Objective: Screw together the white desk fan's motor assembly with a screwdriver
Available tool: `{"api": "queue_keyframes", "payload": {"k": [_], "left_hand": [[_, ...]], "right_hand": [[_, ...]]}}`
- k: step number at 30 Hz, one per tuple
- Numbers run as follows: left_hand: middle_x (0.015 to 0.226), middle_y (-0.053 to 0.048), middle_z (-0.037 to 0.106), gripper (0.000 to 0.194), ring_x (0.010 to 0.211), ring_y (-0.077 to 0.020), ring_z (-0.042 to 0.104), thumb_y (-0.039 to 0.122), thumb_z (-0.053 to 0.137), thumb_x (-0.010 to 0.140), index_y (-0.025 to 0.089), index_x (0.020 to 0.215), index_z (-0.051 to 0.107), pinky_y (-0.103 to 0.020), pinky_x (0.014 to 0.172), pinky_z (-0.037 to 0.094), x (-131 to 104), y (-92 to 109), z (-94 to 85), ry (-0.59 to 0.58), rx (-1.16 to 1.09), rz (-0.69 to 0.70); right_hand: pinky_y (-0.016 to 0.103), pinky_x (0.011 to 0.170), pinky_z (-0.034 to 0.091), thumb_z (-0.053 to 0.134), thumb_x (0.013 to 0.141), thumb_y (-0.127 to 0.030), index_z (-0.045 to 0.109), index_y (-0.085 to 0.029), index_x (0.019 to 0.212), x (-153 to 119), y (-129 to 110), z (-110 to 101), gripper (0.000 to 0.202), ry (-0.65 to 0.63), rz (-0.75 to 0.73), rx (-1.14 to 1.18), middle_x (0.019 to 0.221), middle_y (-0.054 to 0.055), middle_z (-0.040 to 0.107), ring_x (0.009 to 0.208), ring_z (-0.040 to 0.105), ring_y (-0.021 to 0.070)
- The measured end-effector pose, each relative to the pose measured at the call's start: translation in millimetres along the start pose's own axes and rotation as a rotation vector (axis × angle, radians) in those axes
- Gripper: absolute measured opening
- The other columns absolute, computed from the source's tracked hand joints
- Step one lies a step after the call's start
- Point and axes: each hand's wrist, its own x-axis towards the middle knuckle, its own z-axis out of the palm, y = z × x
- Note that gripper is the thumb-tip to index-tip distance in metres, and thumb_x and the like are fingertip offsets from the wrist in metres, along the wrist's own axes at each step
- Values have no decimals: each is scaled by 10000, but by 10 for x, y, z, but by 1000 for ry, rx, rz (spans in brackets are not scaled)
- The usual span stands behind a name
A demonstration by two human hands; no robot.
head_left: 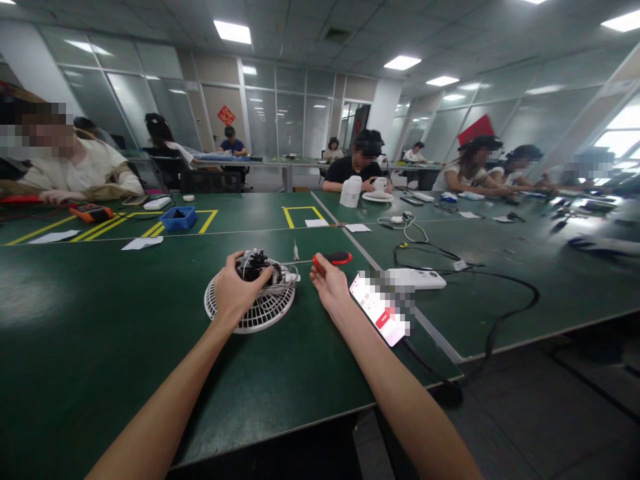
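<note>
My left hand [236, 290] grips a small black motor unit [253, 263] with wires, which sits on a round white fan grille [260, 312] lying flat on the green table [100, 333]. My right hand [327, 283] rests on the table to the right of the grille, its fingers around the near end of a red and black screwdriver handle [336, 258]. A small metal bit [296, 251] stands just beyond the grille.
A phone [383, 310] with a lit screen lies at my right wrist, next to a white power bank [420, 278] with black cables trailing right. A blue tray [179, 217] and paper slips lie farther back. Several people work at the surrounding tables. The table edge runs close in front.
</note>
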Motion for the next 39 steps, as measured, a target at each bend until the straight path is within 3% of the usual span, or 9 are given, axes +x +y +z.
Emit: {"api": "queue_keyframes", "payload": {"k": [6,13,17,23,29,33,39], "left_hand": [[1267,-154,723,777,1176,-361,685,712,721,762,212,1346,604,-540,1063,517,3,-18,3,2,-36,9],[1243,-153,730,772,1170,-355,690,692,746,746,215,1337,609,-525,1059,523,9,-23,21,12,-20,6],[1238,-148,733,761,1157,-344,696,672,755,742,214,1333,611,-514,1056,527,11,-25,22,13,-31,10],[1255,-147,727,766,1171,-343,689,660,767,730,214,1331,607,-511,1066,520,2,-25,10,6,-23,14],[1254,-137,726,792,1169,-343,688,693,760,720,228,1341,600,-498,1055,520,14,-61,32,6,-3,11],[1252,-145,724,799,1164,-350,689,700,752,724,224,1346,596,-503,1044,524,18,-78,35,3,0,18],[1267,-149,718,821,1165,-353,686,686,774,701,232,1359,586,-520,1048,522,17,-72,30,-4,3,3]], "right_hand": [[198,639,540,752,736,-48,645,-190,662,-31,-25,11,192,-11,-4,41,642,-24,712,654,677,102],[219,572,537,865,751,-215,637,-223,751,-26,11,12,228,26,-16,31,644,-51,687,574,619,105],[196,536,505,829,745,-141,657,-202,734,-24,3,11,183,14,4,33,612,-42,677,553,597,91],[193,604,532,708,729,-42,629,-194,655,-33,-30,12,187,5,9,69,630,-29,703,599,645,90],[217,567,529,850,730,-189,636,-230,780,-49,-15,28,223,24,-4,64,615,-53,673,551,609,107],[205,528,499,824,729,-130,636,-213,747,-59,-21,34,206,24,-4,32,581,-42,656,535,591,103],[206,644,544,742,706,-41,596,-204,664,-75,-45,31,223,-16,-14,49,622,-31,684,613,660,102]]}}
